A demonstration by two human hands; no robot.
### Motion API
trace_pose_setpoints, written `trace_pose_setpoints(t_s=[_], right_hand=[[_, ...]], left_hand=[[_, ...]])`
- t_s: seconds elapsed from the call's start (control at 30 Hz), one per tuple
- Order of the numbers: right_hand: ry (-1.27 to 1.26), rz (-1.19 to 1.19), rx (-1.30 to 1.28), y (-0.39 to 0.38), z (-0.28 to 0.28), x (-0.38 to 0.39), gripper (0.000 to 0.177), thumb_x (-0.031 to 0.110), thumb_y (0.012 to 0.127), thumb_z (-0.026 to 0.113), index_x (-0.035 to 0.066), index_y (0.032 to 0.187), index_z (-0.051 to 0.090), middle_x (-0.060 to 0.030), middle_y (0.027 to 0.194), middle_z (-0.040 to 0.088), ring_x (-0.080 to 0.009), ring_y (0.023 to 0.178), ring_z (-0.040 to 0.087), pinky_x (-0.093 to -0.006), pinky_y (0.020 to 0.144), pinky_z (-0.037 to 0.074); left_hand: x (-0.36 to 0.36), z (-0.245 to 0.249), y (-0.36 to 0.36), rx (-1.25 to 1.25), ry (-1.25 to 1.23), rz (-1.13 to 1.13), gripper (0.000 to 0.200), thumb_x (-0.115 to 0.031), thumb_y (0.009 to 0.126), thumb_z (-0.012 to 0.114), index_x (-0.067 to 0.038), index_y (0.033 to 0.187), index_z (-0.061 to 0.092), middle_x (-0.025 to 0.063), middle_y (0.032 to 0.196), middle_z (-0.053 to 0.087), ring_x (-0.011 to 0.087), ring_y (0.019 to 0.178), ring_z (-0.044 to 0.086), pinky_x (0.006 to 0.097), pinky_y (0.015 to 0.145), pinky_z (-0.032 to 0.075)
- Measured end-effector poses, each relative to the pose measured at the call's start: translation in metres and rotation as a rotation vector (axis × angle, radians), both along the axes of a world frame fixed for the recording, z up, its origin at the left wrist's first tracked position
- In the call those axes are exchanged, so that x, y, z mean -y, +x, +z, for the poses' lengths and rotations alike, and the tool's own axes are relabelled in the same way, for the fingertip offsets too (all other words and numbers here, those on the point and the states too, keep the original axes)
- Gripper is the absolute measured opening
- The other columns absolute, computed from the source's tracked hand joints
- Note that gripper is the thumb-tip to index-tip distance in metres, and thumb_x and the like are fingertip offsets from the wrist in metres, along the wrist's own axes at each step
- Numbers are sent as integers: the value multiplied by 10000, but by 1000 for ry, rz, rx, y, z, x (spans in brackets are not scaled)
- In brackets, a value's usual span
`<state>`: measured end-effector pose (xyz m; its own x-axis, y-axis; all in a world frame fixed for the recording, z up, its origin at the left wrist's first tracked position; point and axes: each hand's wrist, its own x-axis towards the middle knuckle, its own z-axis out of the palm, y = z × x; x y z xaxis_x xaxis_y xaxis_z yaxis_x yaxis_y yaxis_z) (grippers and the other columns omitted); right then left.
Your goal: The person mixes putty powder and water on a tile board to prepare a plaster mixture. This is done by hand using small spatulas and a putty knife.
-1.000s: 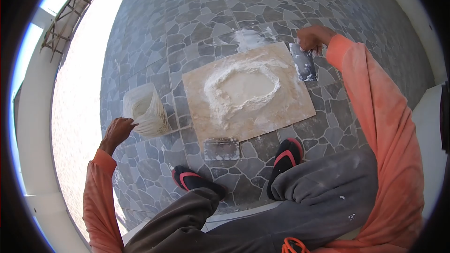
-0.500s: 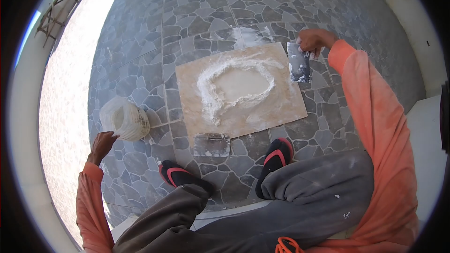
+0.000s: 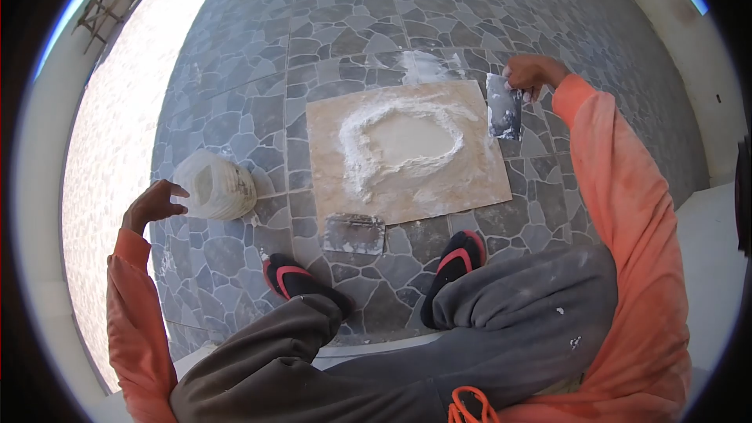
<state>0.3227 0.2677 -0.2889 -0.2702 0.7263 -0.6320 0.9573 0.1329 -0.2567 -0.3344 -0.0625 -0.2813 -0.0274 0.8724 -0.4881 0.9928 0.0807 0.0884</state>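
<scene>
My right hand [image 3: 535, 74] grips the top of a steel putty scraper [image 3: 504, 113], its dark blade smeared with white and pointing down beside the board's right edge. At the white plastic bucket [image 3: 235, 190], my left hand [image 3: 157, 204] is open, thumb and fingers parted right by its left side. A tan board [image 3: 478, 188] lies flat between them. On it, a ring of white powder [image 3: 363, 168] surrounds a pool of pale liquid [image 3: 411, 139]. A second flat scraper [image 3: 354, 235], streaked white, rests over the board's near left corner.
Grey stone-patterned tiles [image 3: 235, 110] cover the floor. A white smear [image 3: 427, 66] marks them beyond the board. My sandalled feet [image 3: 301, 278] stand close to its near edge. A sunlit strip [image 3: 110, 133] runs along the left, and a pale wall [image 3: 666, 23] borders the right.
My left hand has gone from fingers closed at the bucket's near rim to parted fingers at its left side, moving up and left. The right hand keeps hold of the scraper.
</scene>
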Motion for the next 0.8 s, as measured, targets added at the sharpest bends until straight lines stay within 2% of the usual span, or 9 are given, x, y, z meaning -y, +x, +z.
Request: trace_pose_setpoints(t_s=[0.07,0.13,0.2,0.33,0.43,0.47,0.53,0.6,0.8], right_hand=[[-29,-4,-62,4,-2,-3,132,72,871,544,-46,817,569,-117,680,587,-199,534,585,-351,504,543],[2,1,-33,-2,3,1,130,76,863,557,-37,799,558,-113,674,584,-195,531,585,-349,495,539],[33,11,-41,-7,9,8,136,83,859,567,-31,788,554,-111,671,584,-194,533,590,-350,496,543],[34,48,-57,-13,20,8,149,107,859,582,-32,810,564,-111,690,597,-202,556,610,-354,528,568],[35,69,2,-17,23,12,156,118,864,583,-38,860,572,-116,711,612,-211,578,626,-356,555,582],[44,76,29,-16,25,13,160,120,866,581,-39,879,574,-118,717,616,-215,585,631,-358,563,587],[18,42,-14,-8,23,11,173,123,868,581,-44,914,571,-123,733,625,-220,591,633,-362,557,584],[3,23,-26,-1,19,7,180,124,870,580,-46,929,567,-126,742,628,-223,593,634,-368,551,581],[-35,-1,-22,22,6,-3,170,118,865,586,-21,949,537,-114,743,615,-217,597,630,-374,539,571]], left_hand=[[-31,54,33,-87,-57,310,285,-107,770,759,47,1002,703,190,875,717,235,701,713,336,609,568],[-61,76,32,-107,79,188,242,-137,800,734,66,929,705,164,703,695,192,539,669,308,491,532],[-94,94,54,-115,248,102,192,-138,830,684,53,830,704,122,588,647,181,507,637,316,502,515],[-158,102,91,-191,285,21,215,-167,892,642,31,828,695,111,608,661,160,524,649,345,566,531],[-172,63,130,-93,522,15,284,-200,920,612,18,742,652,135,559,595,189,466,509,406,518,446],[-168,47,143,-71,513,17,194,-155,854,604,17,795,669,218,736,658,347,652,638,472,640,479],[-160,22,148,-253,293,-307,210,-178,851,595,8,868,691,201,804,688,348,716,676,454,678,522],[-157,13,151,-115,94,-135,223,-185,851,588,16,850,684,187,761,683,315,659,677,436,643,527],[-148,26,115,17,202,43,240,-173,851,577,29,758,668,179,669,652,282,576,651,420,613,513]])
